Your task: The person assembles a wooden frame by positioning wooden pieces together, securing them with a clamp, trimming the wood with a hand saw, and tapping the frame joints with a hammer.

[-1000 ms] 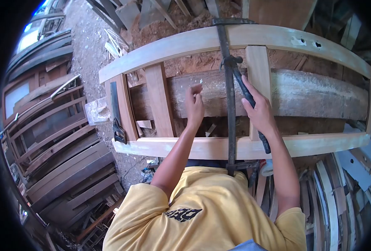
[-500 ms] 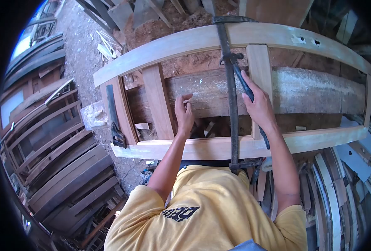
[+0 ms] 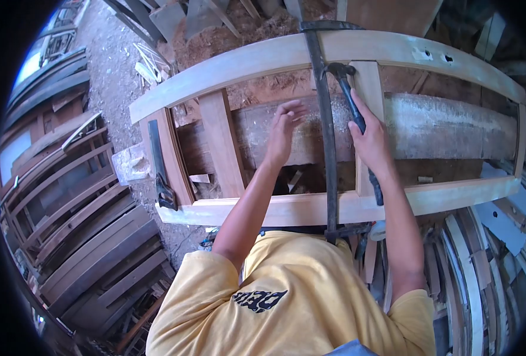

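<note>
My right hand is wrapped round the handle of a claw hammer. The hammer's head lies by the upper part of a cross-piece, just right of a long bar clamp. That dark metal clamp spans a wooden door-like frame from its far rail to its near rail. Left of the clamp, my left hand hovers over the frame's opening with its fingers stretched to the right, holding nothing. A handsaw rests on the frame's left end piece.
Beneath the frame runs a thick, weathered timber. Stacked wooden frames and boards fill the left side. More wood strips stand at the lower right, and reddish shavings cover the ground beyond the frame.
My left hand has moved right and farther from my body, its fingers straightening. The hammer's head has shifted slightly right and up, away from the clamp bar, still in my right hand.
</note>
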`<action>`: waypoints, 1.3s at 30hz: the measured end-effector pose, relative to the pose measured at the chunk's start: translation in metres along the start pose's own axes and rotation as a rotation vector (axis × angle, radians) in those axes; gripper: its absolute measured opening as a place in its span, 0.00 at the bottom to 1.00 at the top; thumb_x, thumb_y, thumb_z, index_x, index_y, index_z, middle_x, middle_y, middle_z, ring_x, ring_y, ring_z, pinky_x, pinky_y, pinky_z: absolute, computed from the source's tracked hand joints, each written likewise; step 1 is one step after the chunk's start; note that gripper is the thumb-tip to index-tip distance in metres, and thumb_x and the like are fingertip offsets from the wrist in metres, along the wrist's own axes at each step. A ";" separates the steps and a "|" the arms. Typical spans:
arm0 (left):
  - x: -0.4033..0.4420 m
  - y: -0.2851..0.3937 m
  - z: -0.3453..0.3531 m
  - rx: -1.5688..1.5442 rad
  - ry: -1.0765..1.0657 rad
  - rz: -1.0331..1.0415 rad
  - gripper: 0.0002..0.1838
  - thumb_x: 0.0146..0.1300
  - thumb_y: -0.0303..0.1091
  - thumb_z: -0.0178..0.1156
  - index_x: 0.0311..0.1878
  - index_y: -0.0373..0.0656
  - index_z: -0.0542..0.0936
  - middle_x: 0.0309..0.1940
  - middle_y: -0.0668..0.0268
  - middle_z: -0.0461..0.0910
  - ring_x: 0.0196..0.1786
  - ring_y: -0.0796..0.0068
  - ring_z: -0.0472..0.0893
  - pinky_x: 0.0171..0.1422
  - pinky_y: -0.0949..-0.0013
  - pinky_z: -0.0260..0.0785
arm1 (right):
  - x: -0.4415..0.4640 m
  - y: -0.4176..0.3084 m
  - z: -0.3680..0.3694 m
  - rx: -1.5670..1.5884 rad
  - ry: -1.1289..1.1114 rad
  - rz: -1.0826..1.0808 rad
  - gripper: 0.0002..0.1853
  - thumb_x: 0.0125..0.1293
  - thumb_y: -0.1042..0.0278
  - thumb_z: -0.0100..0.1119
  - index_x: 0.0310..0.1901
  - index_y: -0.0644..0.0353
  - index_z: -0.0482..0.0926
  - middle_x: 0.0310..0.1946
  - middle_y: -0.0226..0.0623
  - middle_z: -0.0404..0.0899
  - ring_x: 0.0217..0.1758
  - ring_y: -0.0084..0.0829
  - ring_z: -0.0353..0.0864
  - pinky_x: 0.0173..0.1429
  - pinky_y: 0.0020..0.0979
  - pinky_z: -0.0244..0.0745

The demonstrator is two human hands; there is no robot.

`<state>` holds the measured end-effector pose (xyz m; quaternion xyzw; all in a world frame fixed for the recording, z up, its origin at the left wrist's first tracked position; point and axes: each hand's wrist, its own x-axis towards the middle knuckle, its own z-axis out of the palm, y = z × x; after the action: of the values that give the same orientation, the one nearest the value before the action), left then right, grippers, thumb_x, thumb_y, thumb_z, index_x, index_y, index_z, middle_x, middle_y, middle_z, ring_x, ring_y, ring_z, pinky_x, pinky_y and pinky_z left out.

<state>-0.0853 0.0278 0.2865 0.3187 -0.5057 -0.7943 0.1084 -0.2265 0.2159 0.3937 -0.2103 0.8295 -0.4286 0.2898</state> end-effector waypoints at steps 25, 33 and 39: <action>0.055 0.004 0.025 -0.260 -0.160 -0.172 0.49 0.82 0.69 0.41 0.84 0.32 0.56 0.81 0.44 0.62 0.83 0.52 0.64 0.88 0.52 0.50 | 0.001 0.009 0.020 0.748 0.025 0.414 0.34 0.81 0.73 0.57 0.84 0.56 0.60 0.35 0.30 0.74 0.22 0.16 0.70 0.23 0.23 0.69; 0.038 0.005 0.001 -0.229 -0.166 -0.106 0.44 0.84 0.65 0.38 0.82 0.32 0.60 0.81 0.44 0.63 0.84 0.50 0.63 0.90 0.49 0.47 | -0.001 0.017 0.038 0.705 0.064 0.361 0.33 0.80 0.73 0.58 0.83 0.57 0.61 0.33 0.29 0.74 0.22 0.16 0.70 0.23 0.22 0.68; 0.053 0.012 0.021 -0.366 -0.163 -0.173 0.46 0.82 0.66 0.43 0.82 0.30 0.59 0.80 0.44 0.64 0.83 0.51 0.64 0.90 0.51 0.49 | -0.028 0.002 0.020 0.605 0.017 0.265 0.32 0.80 0.72 0.58 0.82 0.56 0.63 0.33 0.29 0.74 0.22 0.13 0.68 0.23 0.21 0.67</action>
<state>-0.1410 0.0118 0.2817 0.2706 -0.3311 -0.9023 0.0548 -0.1927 0.2217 0.3916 -0.0013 0.6872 -0.6157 0.3856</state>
